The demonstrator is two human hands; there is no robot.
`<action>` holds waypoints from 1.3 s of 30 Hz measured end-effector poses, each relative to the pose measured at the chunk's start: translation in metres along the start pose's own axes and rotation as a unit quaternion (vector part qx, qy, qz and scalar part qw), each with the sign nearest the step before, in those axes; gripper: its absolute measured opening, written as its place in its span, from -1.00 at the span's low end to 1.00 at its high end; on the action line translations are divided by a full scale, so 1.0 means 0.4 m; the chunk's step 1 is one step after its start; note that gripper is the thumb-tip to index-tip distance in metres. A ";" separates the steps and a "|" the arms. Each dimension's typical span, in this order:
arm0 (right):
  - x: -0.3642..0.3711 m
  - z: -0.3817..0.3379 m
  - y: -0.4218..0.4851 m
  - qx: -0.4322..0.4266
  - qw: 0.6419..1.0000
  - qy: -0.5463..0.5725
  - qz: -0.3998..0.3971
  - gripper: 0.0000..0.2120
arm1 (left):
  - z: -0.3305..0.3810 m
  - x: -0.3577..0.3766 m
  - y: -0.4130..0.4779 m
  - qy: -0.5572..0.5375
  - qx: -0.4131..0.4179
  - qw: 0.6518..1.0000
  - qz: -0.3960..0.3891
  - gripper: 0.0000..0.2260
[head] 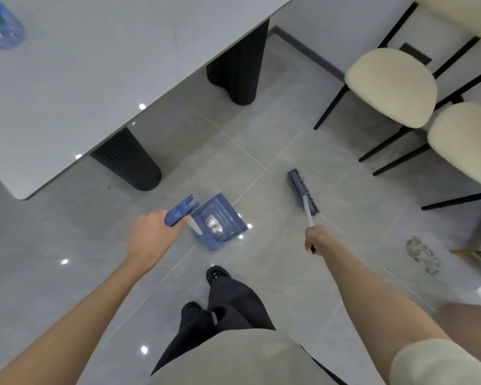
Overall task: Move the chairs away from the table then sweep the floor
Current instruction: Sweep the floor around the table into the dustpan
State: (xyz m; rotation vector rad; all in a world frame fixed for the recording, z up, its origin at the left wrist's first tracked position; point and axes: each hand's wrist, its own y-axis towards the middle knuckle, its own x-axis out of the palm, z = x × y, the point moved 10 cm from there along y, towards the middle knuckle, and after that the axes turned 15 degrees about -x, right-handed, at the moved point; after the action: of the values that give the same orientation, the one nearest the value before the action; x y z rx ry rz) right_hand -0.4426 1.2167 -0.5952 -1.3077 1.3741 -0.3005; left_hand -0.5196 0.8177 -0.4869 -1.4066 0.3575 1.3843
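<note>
**Pan and broom at the ready, chairs clear of the counter**

I stood on the grey tiled floor with a tool in each hand. My left hand was curled tight around the blue grip of the dustpan, whose pan sat flat on the tiles at 12 o'clock from my forward shoe, mouth turned toward the broom so sweepings could go straight in. Something pale showed inside it; whether litter or glare I could not tell.

My right hand was closed round the white broom handle, low enough down for control. The broom head rested bristles-down on the floor between 1 and 2 o'clock, apart from the pan.

The two cream chairs stood farther out along that same bearing, well apart from the counter at 11 o'clock, which left the tiles beside its dark legs open for sweeping. I judged the chair-moving done and the sweeping under way.

A patch of grey dirt lay at 3 o'clock, not yet gathered, and looked like the next thing to draw toward the pan.
</note>
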 end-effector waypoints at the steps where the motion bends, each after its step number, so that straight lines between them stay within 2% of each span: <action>1: 0.002 0.007 -0.005 0.010 1.000 0.016 -0.004 -0.68 | 0.005 0.002 -0.001 0.005 0.006 1.000 0.003 -0.56; 6: 0.086 -0.012 -0.033 -0.005 0.998 0.027 -0.058 -0.67 | -0.019 0.002 -0.006 0.016 0.018 1.000 0.020 -0.57; 9: 0.169 -0.052 -0.072 -0.029 0.992 0.059 -0.106 -0.80 | -0.049 -0.008 -0.011 0.021 0.018 0.999 0.025 -0.58; 12: 0.246 -0.066 -0.116 0.001 0.991 0.069 -0.118 -0.71 | -0.098 -0.019 -0.014 0.011 0.021 1.000 0.020 -0.58; 18: 0.388 -0.104 -0.231 0.017 0.981 0.121 -0.148 -0.75 | -0.232 -0.061 -0.041 -0.005 0.048 0.999 0.019 -0.60; 23: 0.412 -0.058 -0.294 0.030 0.979 0.179 -0.091 -0.70 | -0.350 -0.093 -0.063 -0.015 0.058 0.998 0.023 -0.58; 26: 0.428 -0.048 -0.339 -0.019 0.986 0.151 -0.071 -0.72 | -0.402 -0.087 -0.075 -0.021 0.054 0.998 0.005 -0.56; 32: 0.405 0.052 -0.401 0.005 0.997 0.073 -0.015 -0.83 | -0.441 -0.095 -0.121 -0.025 0.062 0.998 -0.001 -0.56; 35: 0.396 0.112 -0.408 0.034 0.989 0.144 0.000 -0.75 | -0.457 -0.103 -0.137 -0.025 0.068 0.997 0.004 -0.58; 37: 0.416 0.160 -0.404 0.074 0.966 0.248 0.009 -0.68 | -0.482 -0.104 -0.143 -0.012 0.065 0.998 0.019 -0.57; 39: 0.441 0.184 -0.402 0.100 0.946 0.308 0.020 -0.74 | -0.517 -0.098 -0.149 -0.004 0.047 0.998 0.029 -0.56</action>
State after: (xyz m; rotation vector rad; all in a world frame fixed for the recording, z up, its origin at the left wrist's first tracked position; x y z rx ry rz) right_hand -0.2518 1.0560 -0.5841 -1.0505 1.8283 -0.8520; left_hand -0.3736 0.6549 -0.4789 -1.3220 0.4568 1.4014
